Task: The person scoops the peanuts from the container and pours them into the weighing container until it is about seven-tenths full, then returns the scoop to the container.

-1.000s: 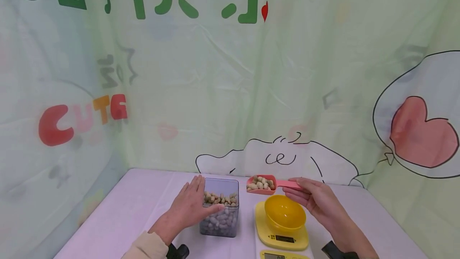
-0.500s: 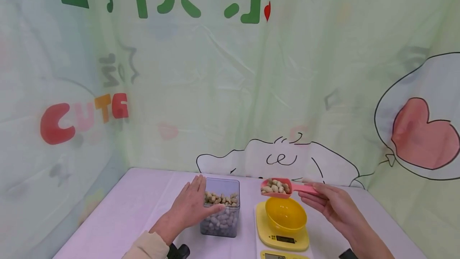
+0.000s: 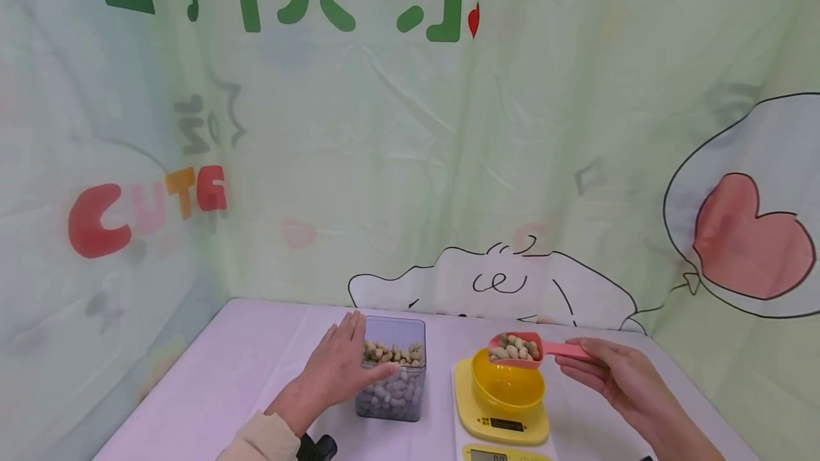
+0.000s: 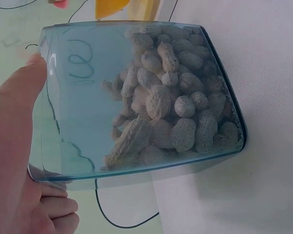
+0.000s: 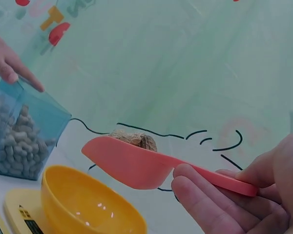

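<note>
In the head view, my left hand [image 3: 336, 368] rests at the left side of a clear bluish plastic box [image 3: 410, 331]. Its fingers are straight, with the thumb spread across the near rim. Peanuts in their shells [image 4: 158, 102] fill the lower part of that box. My right hand [image 3: 618, 375] grips the handle of a pink-red scoop [image 5: 136, 165] between thumb and fingers. Unshelled peanuts [image 3: 514, 348] lie in the scoop, which is held roughly level. It hangs above a yellow bowl [image 3: 506, 390], whose visible inside holds nothing.
Under the bowl is a yellow kitchen scale [image 3: 470, 415] with a small dark display. A second display panel [image 3: 490, 454] shows at the bottom edge. The table [image 3: 282, 333] has a pale cloth, and a printed curtain [image 3: 384, 162] hangs behind and beside it.
My right hand has carried the scoop of peanuts rightward and lower, from between the box and bowl to over the bowl. My left hand has stayed at the box.
</note>
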Demonstrator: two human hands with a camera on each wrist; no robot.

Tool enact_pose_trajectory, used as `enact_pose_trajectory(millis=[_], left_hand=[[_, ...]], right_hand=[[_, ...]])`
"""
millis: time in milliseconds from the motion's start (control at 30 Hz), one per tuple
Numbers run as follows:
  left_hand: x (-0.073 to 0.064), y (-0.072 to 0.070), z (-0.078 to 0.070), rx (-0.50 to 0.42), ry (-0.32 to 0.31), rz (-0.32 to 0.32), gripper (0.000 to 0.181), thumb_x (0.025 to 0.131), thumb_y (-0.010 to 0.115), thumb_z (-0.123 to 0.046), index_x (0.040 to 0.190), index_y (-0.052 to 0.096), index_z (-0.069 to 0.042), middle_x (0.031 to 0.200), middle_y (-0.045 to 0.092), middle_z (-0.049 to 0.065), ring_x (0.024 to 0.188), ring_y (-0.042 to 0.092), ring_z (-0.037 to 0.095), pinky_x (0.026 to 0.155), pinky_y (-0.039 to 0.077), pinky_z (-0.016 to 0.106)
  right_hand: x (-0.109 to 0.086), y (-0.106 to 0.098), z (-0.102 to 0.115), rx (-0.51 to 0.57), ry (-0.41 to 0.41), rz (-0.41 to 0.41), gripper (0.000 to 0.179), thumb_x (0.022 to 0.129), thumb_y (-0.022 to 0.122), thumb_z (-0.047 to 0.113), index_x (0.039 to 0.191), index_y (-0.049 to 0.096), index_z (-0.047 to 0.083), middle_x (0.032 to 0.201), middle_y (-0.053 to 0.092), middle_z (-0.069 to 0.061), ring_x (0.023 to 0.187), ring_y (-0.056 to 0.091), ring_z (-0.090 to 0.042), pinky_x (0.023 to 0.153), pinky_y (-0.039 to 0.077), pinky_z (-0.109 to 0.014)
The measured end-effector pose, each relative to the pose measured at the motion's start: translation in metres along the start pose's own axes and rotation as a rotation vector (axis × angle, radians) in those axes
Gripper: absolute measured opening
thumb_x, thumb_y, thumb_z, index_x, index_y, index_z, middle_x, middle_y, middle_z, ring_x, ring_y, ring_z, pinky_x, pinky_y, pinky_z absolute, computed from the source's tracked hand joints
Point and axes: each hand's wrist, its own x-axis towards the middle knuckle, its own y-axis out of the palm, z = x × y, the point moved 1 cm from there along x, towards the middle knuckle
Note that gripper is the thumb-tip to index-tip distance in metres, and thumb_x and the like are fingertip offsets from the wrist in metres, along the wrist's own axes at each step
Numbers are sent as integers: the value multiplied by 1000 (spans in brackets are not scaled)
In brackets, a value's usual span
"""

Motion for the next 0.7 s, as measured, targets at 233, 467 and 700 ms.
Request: enact_pose_trajectory(millis=[233,467,700], left_hand=[[2,2,2,-10,3,-5,110,84,52,-77,154,25,5,162,24,24,151,23,37,123,23,53],[2,4,4,-14,5,-13,111,84,52,-77,154,25,5,161,25,24,151,23,37,123,24,53],[1,4,5,-16,6,-13,111,84,52,-77,154,24,4,162,24,24,151,23,37,123,24,53]], right_hand=[[-2,-7,-3,-93,-13,-14,51,107,41,21,145,33,-13,98,75,-5,93,75,-25,85,60,-37],[-3,-5,-2,-231,-31,-43,47,108,40,18,141,37,-15,100,75,-10,91,76,-25,82,61,-35],[-3,2,0,-360,-49,-66,44,108,39,16,138,40,-16,98,75,-12,88,76,-26,79,61,-34]])
